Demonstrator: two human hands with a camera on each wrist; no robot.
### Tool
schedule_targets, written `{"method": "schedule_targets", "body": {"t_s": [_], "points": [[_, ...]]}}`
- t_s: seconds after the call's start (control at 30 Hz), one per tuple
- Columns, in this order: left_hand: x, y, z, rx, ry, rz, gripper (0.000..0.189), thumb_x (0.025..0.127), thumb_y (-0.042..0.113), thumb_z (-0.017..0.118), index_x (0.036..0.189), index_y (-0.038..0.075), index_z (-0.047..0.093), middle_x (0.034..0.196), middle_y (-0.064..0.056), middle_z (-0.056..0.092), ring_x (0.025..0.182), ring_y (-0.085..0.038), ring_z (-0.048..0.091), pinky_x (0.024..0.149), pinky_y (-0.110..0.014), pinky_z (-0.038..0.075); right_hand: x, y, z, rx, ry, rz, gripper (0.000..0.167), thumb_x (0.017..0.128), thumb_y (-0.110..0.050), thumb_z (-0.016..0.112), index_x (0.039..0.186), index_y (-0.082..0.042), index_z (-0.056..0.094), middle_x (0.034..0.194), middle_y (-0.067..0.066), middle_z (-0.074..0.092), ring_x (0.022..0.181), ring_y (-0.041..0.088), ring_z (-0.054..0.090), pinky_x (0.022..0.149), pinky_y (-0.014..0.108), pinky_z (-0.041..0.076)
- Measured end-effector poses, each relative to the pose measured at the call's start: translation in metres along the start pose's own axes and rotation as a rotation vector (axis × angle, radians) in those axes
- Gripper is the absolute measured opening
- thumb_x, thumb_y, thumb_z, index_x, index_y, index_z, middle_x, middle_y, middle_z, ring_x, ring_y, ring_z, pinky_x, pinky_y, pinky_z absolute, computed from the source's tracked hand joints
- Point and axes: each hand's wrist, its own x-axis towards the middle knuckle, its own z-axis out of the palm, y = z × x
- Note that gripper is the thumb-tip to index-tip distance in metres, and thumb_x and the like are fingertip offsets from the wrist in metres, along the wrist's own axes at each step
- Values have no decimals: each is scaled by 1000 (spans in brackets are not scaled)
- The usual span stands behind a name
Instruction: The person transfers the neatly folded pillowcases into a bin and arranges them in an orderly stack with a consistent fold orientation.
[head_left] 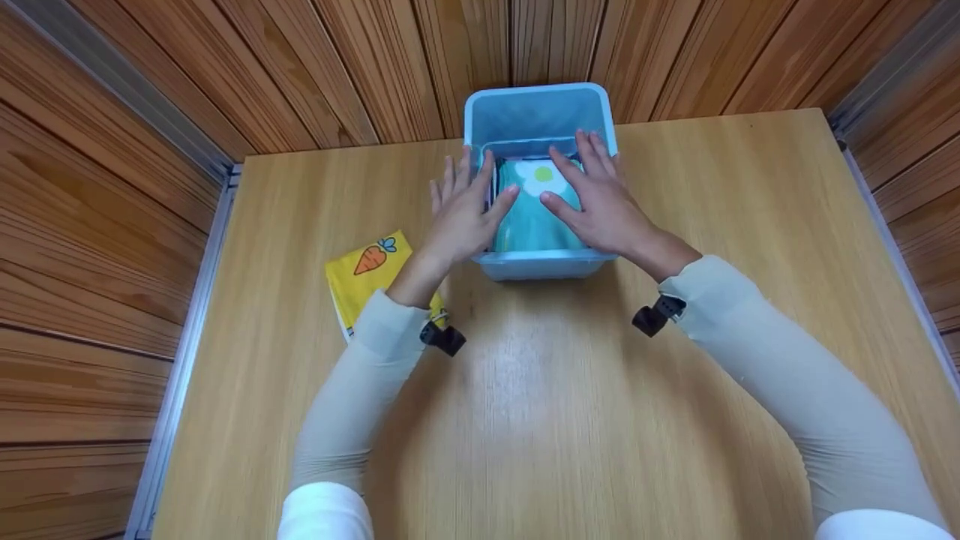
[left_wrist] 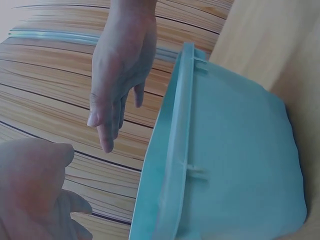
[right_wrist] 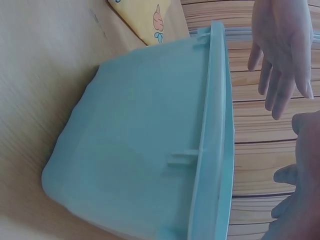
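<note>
A light blue plastic bin (head_left: pixel 544 268) stands at the back of the table. Folded teal cloth with a white flower and green centre (head_left: pixel 529 225) lies inside it. My left hand (head_left: pixel 469 217) is over the bin's left rim, fingers spread and pointing forward. Over the right side hovers my right hand (head_left: pixel 609 210), its fingers also straight and thumb toward the cloth. Both wrist views show the hands above the rim of the bin (left_wrist: pixel 240 150), holding nothing. Part of the cloth's edges is hidden behind the hands.
A folded yellow cloth with a carrot print (head_left: pixel 364 281) lies on the wooden table (head_left: pixel 540 420) left of the bin, partly covered by my left forearm. Wood-panelled walls (head_left: pixel 420 67) enclose the back and both sides.
</note>
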Motion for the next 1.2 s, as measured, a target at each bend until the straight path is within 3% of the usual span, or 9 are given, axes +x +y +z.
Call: {"method": "schedule_targets", "body": {"t_s": [0.33, 0.9, 1.2], "points": [[-18, -19, -7, -44, 35, -27, 76, 103, 60, 39, 164, 21, 14, 171, -4, -5, 155, -28, -16, 121, -50, -15, 1, -12, 11, -14, -11, -38, 76, 103, -58, 44, 163, -19, 21, 171, 7, -6, 156, 27, -14, 123, 49, -10], [-51, -49, -19, -50, 31, -45, 75, 104, 59, 39, 164, 20, 15, 171, -7, -6, 155, -31, -15, 122, -54, -12, -3, -48, 35, 15, -44, -145, 71, 105, -52, 46, 163, -16, 24, 171, 8, -2, 156, 24, -12, 123, 47, -10], [-77, -79, -23, -58, 19, -72, 74, 106, 57, 37, 165, 18, 13, 170, -10, -8, 155, -30, -15, 122, -52, -13, -5, -62, 44, 24, -82, -168, 72, 105, -52, 45, 163, -15, 24, 171, 9, 0, 156, 25, -11, 124, 45, -8]]}}
